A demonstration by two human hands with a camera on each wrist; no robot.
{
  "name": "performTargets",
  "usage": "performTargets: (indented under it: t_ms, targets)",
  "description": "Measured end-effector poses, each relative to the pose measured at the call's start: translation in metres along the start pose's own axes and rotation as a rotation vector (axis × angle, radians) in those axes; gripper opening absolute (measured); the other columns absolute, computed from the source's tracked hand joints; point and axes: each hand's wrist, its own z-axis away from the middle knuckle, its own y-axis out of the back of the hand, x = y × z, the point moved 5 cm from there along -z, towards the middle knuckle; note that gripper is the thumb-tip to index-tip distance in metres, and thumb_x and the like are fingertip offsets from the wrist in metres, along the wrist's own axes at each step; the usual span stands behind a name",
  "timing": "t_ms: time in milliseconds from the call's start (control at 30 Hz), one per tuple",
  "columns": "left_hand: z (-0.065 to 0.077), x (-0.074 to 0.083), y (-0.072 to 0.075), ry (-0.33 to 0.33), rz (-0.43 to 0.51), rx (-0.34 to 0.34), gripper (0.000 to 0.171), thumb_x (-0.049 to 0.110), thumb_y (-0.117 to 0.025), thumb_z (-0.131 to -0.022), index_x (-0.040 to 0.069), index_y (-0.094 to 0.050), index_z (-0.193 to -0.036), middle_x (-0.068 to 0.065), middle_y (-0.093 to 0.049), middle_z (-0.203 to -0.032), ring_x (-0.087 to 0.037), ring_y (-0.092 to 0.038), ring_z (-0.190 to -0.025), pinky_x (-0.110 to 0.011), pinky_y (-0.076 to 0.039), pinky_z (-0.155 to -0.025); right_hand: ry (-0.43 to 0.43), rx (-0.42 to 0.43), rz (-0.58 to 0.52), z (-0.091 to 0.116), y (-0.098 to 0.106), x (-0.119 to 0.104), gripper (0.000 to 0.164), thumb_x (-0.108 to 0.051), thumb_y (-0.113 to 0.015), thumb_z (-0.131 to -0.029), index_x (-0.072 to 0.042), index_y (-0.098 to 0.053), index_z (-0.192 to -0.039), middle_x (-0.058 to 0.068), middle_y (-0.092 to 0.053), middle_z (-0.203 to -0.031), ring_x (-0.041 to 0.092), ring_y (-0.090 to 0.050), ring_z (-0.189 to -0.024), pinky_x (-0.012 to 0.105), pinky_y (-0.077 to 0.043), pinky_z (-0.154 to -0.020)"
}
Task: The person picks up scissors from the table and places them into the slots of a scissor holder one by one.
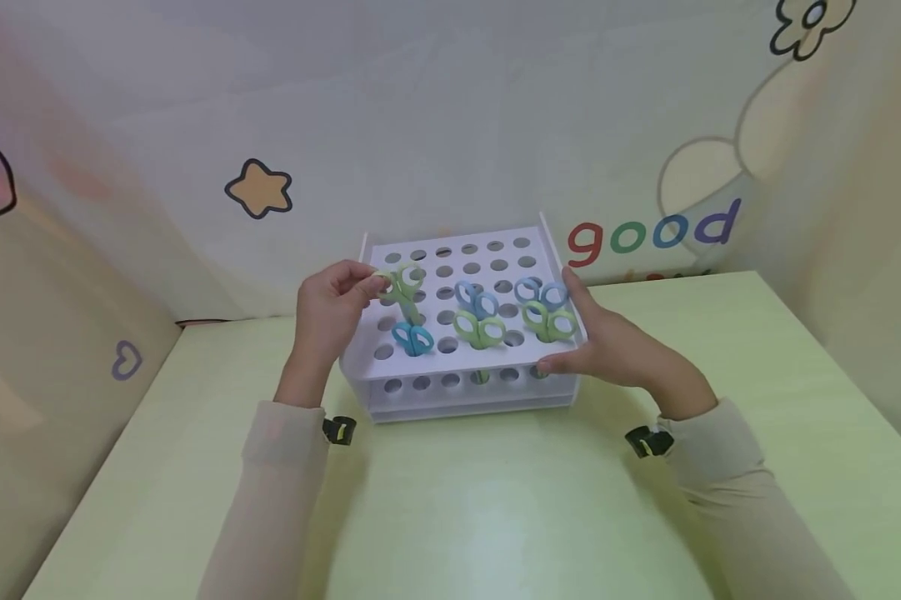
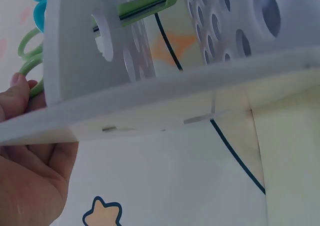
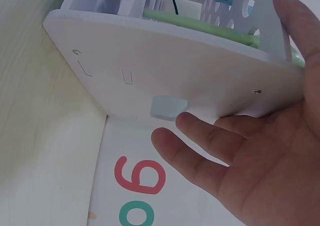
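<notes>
A white rack (image 1: 356,354) with rows of round holes stands on the table. My left hand (image 1: 326,312) pinches a handle loop of light green scissors (image 1: 407,293) above its left side. In the left wrist view, a green blade cover (image 2: 145,9) shows beneath the perforated top plate. My right hand (image 1: 618,343) grips the rack's right side, thumb at the front corner and fingers along the outer panel. Teal scissors (image 1: 412,338), two blue scissors (image 1: 477,302) and two more green scissors (image 1: 479,331) stand handles up in holes.
The pale green table (image 1: 450,500) extends around the rack. Behind it hangs a light backdrop (image 1: 450,125) with a printed star (image 1: 258,189) and the coloured word "good" (image 1: 628,237). Small black cameras (image 1: 339,430) sit at both wrists.
</notes>
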Motion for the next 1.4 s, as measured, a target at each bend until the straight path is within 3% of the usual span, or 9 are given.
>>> performTargets:
  t_ms: [133, 267, 333, 433, 500, 600, 1000, 1200, 1400]
  targets:
    - [0.002, -0.004, 0.0, 0.035, -0.069, -0.02, 0.015, 0.02, -0.074, -0.095, 0.007, -0.075, -0.102, -0.008, -0.074, -0.097, -0.022, -0.059, -0.1, -0.042, -0.041, -0.091, 0.001, -0.004, 0.0, 0.0, -0.002, 0.0, 0.139, -0.053, -0.086, -0.075, -0.023, 0.02, -0.159, 0.015, -0.035, -0.156, 0.032, -0.05, -0.12, 0.053, -0.036, -0.109]
    - [0.002, -0.008, -0.003, 0.058, -0.107, -0.052, 0.016, 0.021, -0.075, -0.094, 0.006, -0.075, -0.102, -0.009, -0.074, -0.1, -0.024, -0.057, -0.101, -0.04, -0.043, -0.09, 0.002, 0.001, 0.007, 0.0, -0.002, 0.001, 0.138, -0.052, -0.086, -0.076, -0.024, 0.02, -0.159, 0.015, -0.037, -0.155, 0.031, -0.051, -0.117, 0.053, -0.037, -0.108]
    - [0.001, -0.008, -0.005, 0.047, -0.143, -0.067, 0.018, 0.021, -0.075, -0.094, 0.006, -0.075, -0.103, -0.009, -0.074, -0.1, -0.025, -0.059, -0.104, -0.039, -0.04, -0.101, 0.001, 0.003, 0.012, 0.0, -0.001, 0.001, 0.138, -0.052, -0.086, -0.076, -0.024, 0.021, -0.159, 0.015, -0.038, -0.154, 0.031, -0.051, -0.116, 0.053, -0.037, -0.107]
    - [-0.001, -0.01, -0.008, 0.012, -0.204, -0.082, 0.018, 0.02, -0.075, -0.094, 0.005, -0.075, -0.104, -0.009, -0.075, -0.1, -0.027, -0.062, -0.109, -0.036, -0.021, -0.117, -0.001, 0.004, 0.014, 0.0, -0.001, 0.001, 0.139, -0.055, -0.086, -0.075, -0.025, 0.021, -0.159, 0.015, -0.037, -0.155, 0.031, -0.051, -0.116, 0.053, -0.037, -0.107]
    - [-0.001, -0.01, -0.009, -0.026, -0.242, -0.093, 0.018, 0.019, -0.074, -0.094, 0.005, -0.075, -0.104, -0.011, -0.076, -0.099, -0.028, -0.063, -0.111, -0.035, -0.005, -0.12, -0.003, 0.003, 0.014, 0.0, 0.0, 0.001, 0.14, -0.056, -0.086, -0.074, -0.025, 0.021, -0.159, 0.015, -0.037, -0.155, 0.031, -0.051, -0.117, 0.053, -0.037, -0.107]
    - [-0.002, -0.01, -0.011, -0.058, -0.267, -0.113, 0.015, 0.017, -0.073, -0.095, 0.005, -0.076, -0.104, -0.01, -0.076, -0.098, -0.028, -0.065, -0.11, -0.036, -0.003, -0.12, -0.005, 0.002, 0.013, 0.0, 0.0, 0.0, 0.139, -0.055, -0.086, -0.074, -0.026, 0.021, -0.159, 0.014, -0.035, -0.157, 0.032, -0.05, -0.12, 0.054, -0.036, -0.108]
    - [-0.001, -0.01, -0.015, -0.053, -0.314, -0.16, 0.017, 0.016, -0.072, -0.096, 0.004, -0.078, -0.107, -0.009, -0.076, -0.099, -0.03, -0.064, -0.112, -0.038, -0.004, -0.12, -0.007, -0.001, 0.006, 0.001, 0.0, -0.001, 0.139, -0.055, -0.086, -0.074, -0.025, 0.021, -0.159, 0.015, -0.035, -0.157, 0.033, -0.05, -0.121, 0.054, -0.036, -0.108]
    - [0.002, -0.013, -0.015, 0.055, -0.297, -0.212, 0.026, 0.018, -0.068, -0.099, 0.006, -0.074, -0.121, -0.01, -0.07, -0.117, -0.029, -0.051, -0.115, -0.047, -0.036, -0.104, -0.007, 0.001, 0.005, 0.001, -0.001, 0.001, 0.139, -0.055, -0.086, -0.075, -0.023, 0.02, -0.16, 0.016, -0.035, -0.156, 0.033, -0.051, -0.118, 0.054, -0.037, -0.108]
    - [0.011, -0.015, -0.012, 0.027, -0.288, -0.223, 0.037, 0.02, -0.063, -0.102, 0.011, -0.064, -0.137, -0.008, -0.065, -0.133, -0.029, -0.047, -0.134, -0.05, -0.034, -0.11, 0.001, 0.006, -0.023, 0.001, -0.002, 0.003, 0.138, -0.053, -0.087, -0.075, -0.025, 0.019, -0.16, 0.014, -0.031, -0.159, 0.032, -0.048, -0.122, 0.054, -0.033, -0.11]
